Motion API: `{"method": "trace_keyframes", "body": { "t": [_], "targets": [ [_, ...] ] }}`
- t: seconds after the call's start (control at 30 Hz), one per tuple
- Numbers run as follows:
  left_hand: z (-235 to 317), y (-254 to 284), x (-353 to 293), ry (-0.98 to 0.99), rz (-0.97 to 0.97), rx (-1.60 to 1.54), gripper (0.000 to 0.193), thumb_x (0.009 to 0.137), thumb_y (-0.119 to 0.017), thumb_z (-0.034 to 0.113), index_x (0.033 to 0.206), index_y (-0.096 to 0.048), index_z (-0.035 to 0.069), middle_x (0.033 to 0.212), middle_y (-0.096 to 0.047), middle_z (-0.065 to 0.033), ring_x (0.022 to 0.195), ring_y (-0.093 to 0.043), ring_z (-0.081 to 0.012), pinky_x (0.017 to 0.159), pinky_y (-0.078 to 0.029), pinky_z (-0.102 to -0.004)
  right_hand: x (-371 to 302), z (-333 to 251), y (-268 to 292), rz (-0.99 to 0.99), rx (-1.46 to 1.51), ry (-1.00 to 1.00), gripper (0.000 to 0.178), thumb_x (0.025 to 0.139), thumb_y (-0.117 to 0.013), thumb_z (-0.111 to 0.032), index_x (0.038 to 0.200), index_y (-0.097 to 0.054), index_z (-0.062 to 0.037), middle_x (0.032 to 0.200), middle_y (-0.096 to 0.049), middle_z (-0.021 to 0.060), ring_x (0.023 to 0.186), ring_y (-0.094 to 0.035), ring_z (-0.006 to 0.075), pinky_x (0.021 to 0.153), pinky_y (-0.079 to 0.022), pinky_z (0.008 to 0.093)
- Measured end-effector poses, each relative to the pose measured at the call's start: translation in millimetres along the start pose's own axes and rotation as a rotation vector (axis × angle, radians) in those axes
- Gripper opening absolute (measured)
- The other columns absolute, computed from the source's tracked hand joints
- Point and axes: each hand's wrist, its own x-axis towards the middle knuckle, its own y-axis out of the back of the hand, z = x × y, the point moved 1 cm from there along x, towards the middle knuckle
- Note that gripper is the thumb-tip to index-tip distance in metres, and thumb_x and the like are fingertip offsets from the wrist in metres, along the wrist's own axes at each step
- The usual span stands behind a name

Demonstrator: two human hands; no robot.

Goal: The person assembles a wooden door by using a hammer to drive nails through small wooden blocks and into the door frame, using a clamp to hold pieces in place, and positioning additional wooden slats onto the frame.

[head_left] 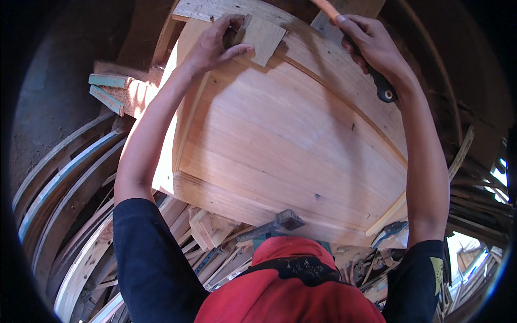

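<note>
My left hand [218, 46] is closed around the left edge of a small flat wood block [262, 40], thumb in front. The block rests at the far rim of a large pale wooden panel [285, 134], which has raised strips along its edges. My right hand [371, 43] grips a long-handled tool with an orange shaft [326, 7] and a black grip [384, 89]. The tool's working end lies beyond the upper edge of the view, so its kind cannot be told. My right hand is held up over the panel's far right side.
Curved wooden pieces [70, 161] lean at the left. Green-edged offcuts [110, 81] lie beside the panel. A dark metal tool [288, 219] sits at its near edge, with a blue-black tool [390, 231] at the near right corner. Scrap wood [210, 229] covers the ground nearby.
</note>
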Motion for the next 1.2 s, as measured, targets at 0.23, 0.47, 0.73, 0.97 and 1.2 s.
{"method": "trace_keyframes", "body": {
  "t": [0.23, 0.47, 0.73, 0.97, 1.2],
  "targets": [
    [-3, 11, 8, -0.052, 0.029, 0.097, 0.074, 0.074, -0.083, 0.031, 0.133, -0.048, 0.005, 0.108, -0.060, -0.0135, 0.098, -0.060, -0.0243, 0.086, -0.051, -0.0361, -98, 51, -20, 0.169, 0.062, -0.199, 0.036, 0.102, -0.053, -0.036, 0.108, -0.065, -0.0022, 0.066, -0.052, -0.0008, 0.050, -0.049, 0.0068, 0.044, -0.039, 0.0252],
    [48, 13, 4, 0.294, 0.228, -0.604, 0.060, 0.084, -0.077, 0.013, 0.136, -0.047, 0.006, 0.099, -0.060, -0.0025, 0.087, -0.058, -0.0077, 0.077, -0.051, -0.0264, -276, 153, -92, 0.280, -0.500, 0.108, 0.035, 0.086, -0.072, -0.019, 0.118, -0.066, -0.0059, 0.079, -0.062, 0.0126, 0.065, -0.061, 0.0277, 0.059, -0.049, 0.0373],
    [93, 28, -162, 0.617, 0.805, -1.409, 0.040, 0.107, -0.039, 0.021, 0.141, -0.046, 0.002, 0.139, -0.054, -0.0110, 0.126, -0.052, -0.0240, 0.110, -0.041, -0.0392, -380, 201, -123, 0.059, -0.550, -0.019, 0.036, 0.078, -0.077, -0.017, 0.112, -0.068, -0.0091, 0.081, -0.061, 0.0068, 0.075, -0.063, 0.0254, 0.066, -0.051, 0.0369],
    [193, -70, -334, 1.012, 0.072, 0.171, 0.037, 0.103, -0.037, 0.030, 0.114, -0.059, 0.002, 0.096, -0.066, -0.0250, 0.087, -0.065, -0.0397, 0.080, -0.050, -0.0489, -383, 214, -127, 0.087, -0.344, -0.203, 0.028, 0.083, -0.075, -0.018, 0.105, -0.062, -0.0046, 0.097, -0.060, 0.0134, 0.084, -0.062, 0.0319, 0.073, -0.051, 0.0403],
    [248, -151, -307, 0.754, 0.364, -0.191, 0.027, 0.102, -0.047, 0.024, 0.110, -0.060, 0.002, 0.098, -0.066, -0.0248, 0.092, -0.064, -0.0425, 0.081, -0.050, -0.0467, -395, 212, -121, -0.019, -0.356, -0.210, 0.030, 0.090, -0.069, -0.030, 0.106, -0.061, -0.0057, 0.092, -0.067, 0.0173, 0.083, -0.065, 0.0365, 0.072, -0.051, 0.0437]
  ]
}}
